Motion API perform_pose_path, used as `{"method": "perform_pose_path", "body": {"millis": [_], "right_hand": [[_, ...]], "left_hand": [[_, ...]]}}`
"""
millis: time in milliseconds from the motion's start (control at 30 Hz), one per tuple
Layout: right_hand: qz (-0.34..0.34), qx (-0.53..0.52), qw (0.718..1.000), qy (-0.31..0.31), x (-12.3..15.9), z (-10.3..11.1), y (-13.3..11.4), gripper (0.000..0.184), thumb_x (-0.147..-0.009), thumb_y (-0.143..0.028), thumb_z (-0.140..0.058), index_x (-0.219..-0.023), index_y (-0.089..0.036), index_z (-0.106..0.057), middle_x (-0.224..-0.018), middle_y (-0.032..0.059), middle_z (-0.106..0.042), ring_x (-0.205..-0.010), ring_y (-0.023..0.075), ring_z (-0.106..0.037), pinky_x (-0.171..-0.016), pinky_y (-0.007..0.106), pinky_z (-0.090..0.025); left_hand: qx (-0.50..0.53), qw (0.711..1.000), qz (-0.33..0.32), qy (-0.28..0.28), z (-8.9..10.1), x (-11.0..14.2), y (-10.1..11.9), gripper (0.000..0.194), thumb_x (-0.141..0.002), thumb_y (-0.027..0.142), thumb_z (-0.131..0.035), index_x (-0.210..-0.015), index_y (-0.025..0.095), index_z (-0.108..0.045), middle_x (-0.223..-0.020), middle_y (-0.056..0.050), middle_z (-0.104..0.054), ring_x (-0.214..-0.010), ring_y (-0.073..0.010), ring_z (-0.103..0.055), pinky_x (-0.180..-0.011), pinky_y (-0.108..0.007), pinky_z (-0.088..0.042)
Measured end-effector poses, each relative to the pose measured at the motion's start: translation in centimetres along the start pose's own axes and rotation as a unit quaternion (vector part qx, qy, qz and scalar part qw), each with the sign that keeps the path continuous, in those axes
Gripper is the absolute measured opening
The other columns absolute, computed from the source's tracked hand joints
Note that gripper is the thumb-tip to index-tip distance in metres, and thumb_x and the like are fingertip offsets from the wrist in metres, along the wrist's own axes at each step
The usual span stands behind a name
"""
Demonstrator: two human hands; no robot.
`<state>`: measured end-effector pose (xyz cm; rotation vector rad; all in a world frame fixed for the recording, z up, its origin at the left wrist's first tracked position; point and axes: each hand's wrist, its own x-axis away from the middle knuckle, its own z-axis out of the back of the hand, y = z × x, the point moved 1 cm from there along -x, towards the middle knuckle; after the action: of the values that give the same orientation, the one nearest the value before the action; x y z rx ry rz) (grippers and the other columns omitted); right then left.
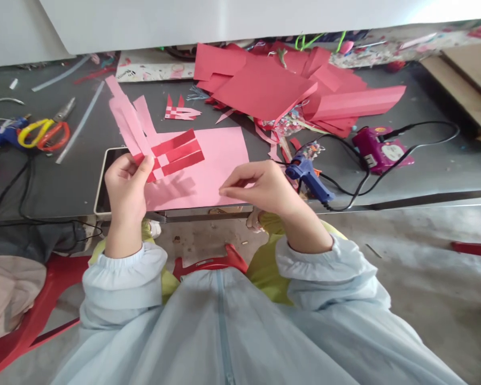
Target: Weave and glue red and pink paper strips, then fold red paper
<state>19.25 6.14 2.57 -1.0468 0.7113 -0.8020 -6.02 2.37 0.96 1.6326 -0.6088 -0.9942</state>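
In the left middle of the frame, the left hand (126, 182) is pinching a woven piece of red and pink paper strips (160, 167) between thumb and curled fingers. Its forearm is rising nearly straight from the bottom, and the strips are spreading to upper left and to the right, above a flat pink paper sheet (224, 155).

Near the centre, the right hand (260, 184) is reaching in from lower right, with wrist bent and fingers pointing left. Its thumb and fingertips are coming together, nearly closed; whether something very thin is between them, I cannot tell.

Right of this hand, a blue glue gun with black cable (310, 176) is lying on the dark grey table (409, 190). In the upper middle, a heap of red paper sheets (264, 88) is resting.
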Motion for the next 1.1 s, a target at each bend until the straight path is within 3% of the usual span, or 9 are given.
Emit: {"method": "perform_pose_path", "body": {"millis": [133, 367, 467, 600, 667, 767, 833, 967, 1100], "right_hand": [[-0.011, 0.081, 0.990, -0.114, 1.7, -2.5, 0.1, 0.011, -0.080, -0.023, -0.071, -0.074, -0.017, -0.078, -0.072, 0.0028, -0.074, -0.062, 0.0116, -0.061, -0.062, 0.025, -0.045], [-0.019, 0.138, 0.986, -0.092, 5.8, -6.2, 1.9, 0.012, -0.077, -0.013, -0.074, -0.085, -0.020, -0.080, -0.092, 0.0042, -0.072, -0.070, 0.0112, -0.062, -0.069, 0.025, -0.047], [-0.024, 0.156, 0.986, -0.050, 7.0, -6.1, 1.3, 0.033, -0.080, -0.015, -0.071, -0.111, -0.023, -0.076, -0.113, 0.0061, -0.069, -0.072, 0.0105, -0.063, -0.074, 0.028, -0.050], [-0.026, 0.152, 0.988, 0.020, 7.6, -5.3, -1.1, 0.021, -0.089, -0.033, -0.065, -0.080, -0.019, -0.079, -0.100, 0.0065, -0.070, -0.069, 0.0109, -0.061, -0.072, 0.029, -0.050], [-0.026, 0.129, 0.990, 0.043, 7.7, -5.0, -2.3, 0.018, -0.085, -0.034, -0.069, -0.083, -0.019, -0.079, -0.102, 0.0063, -0.069, -0.064, 0.0092, -0.058, -0.064, 0.027, -0.048], [-0.042, 0.103, 0.993, 0.029, 8.1, -4.8, -3.4, 0.027, -0.087, -0.038, -0.065, -0.101, -0.019, -0.078, -0.091, 0.0050, -0.071, -0.057, 0.0083, -0.054, -0.053, 0.024, -0.043], [-0.040, 0.090, 0.995, 0.000, 8.4, -4.9, -3.7, 0.030, -0.089, -0.041, -0.063, -0.095, -0.017, -0.079, -0.080, 0.0044, -0.072, -0.055, 0.0089, -0.055, -0.050, 0.023, -0.040], [0.006, 0.050, 0.999, -0.015, 8.8, -4.9, -4.0, 0.024, -0.085, -0.037, -0.068, -0.093, -0.018, -0.079, -0.100, 0.0073, -0.076, -0.052, 0.0061, -0.053, -0.049, 0.024, -0.039], [-0.013, 0.061, 0.998, 0.020, 8.9, -4.4, -4.1, 0.023, -0.085, -0.038, -0.068, -0.087, -0.018, -0.077, -0.074, 0.0023, -0.072, -0.048, 0.0069, -0.048, -0.048, 0.024, -0.036]], "left_hand": [[0.008, 0.999, 0.002, -0.034, -0.3, 0.3, 0.1, 0.043, -0.065, 0.056, -0.086, -0.069, 0.018, -0.065, -0.063, 0.004, -0.057, -0.051, -0.0058, -0.053, -0.043, -0.018, -0.045], [0.045, 0.994, -0.028, -0.099, -0.6, 1.0, -0.1, 0.047, -0.064, 0.055, -0.087, -0.060, 0.018, -0.057, -0.059, 0.005, -0.053, -0.051, -0.0054, -0.051, -0.046, -0.019, -0.044], [0.051, 0.990, -0.056, -0.116, -0.6, 1.3, -0.3, 0.044, -0.064, 0.053, -0.087, -0.061, 0.018, -0.061, -0.059, 0.004, -0.053, -0.052, -0.0065, -0.052, -0.046, -0.020, -0.046], [0.056, 0.983, -0.090, -0.147, -1.0, 1.8, -0.3, 0.042, -0.065, 0.054, -0.087, -0.063, 0.019, -0.063, -0.057, 0.005, -0.052, -0.050, -0.0064, -0.051, -0.045, -0.020, -0.046], [0.060, 0.981, -0.099, -0.157, -1.3, 2.0, -0.1, 0.044, -0.064, 0.056, -0.086, -0.061, 0.020, -0.062, -0.056, 0.005, -0.051, -0.050, -0.0058, -0.050, -0.045, -0.019, -0.045], [0.071, 0.981, -0.094, -0.154, -1.8, 2.3, 0.0, 0.048, -0.059, 0.059, -0.087, -0.058, 0.020, -0.061, -0.056, 0.006, -0.051, -0.049, -0.0056, -0.049, -0.044, -0.019, -0.044], [0.078, 0.981, -0.088, -0.153, -1.9, 2.4, 0.2, 0.047, -0.057, 0.059, -0.088, -0.058, 0.020, -0.063, -0.057, 0.005, -0.052, -0.050, -0.0060, -0.050, -0.044, -0.019, -0.044], [0.083, 0.980, -0.080, -0.160, -2.0, 2.7, 0.7, 0.043, -0.058, 0.056, -0.089, -0.058, 0.021, -0.064, -0.057, 0.005, -0.053, -0.050, -0.0060, -0.050, -0.045, -0.020, -0.044], [0.078, 0.982, -0.054, -0.160, -2.0, 2.8, 0.9, 0.041, -0.058, 0.053, -0.089, -0.059, 0.020, -0.064, -0.056, 0.005, -0.054, -0.049, -0.0063, -0.051, -0.045, -0.020, -0.043]]}}
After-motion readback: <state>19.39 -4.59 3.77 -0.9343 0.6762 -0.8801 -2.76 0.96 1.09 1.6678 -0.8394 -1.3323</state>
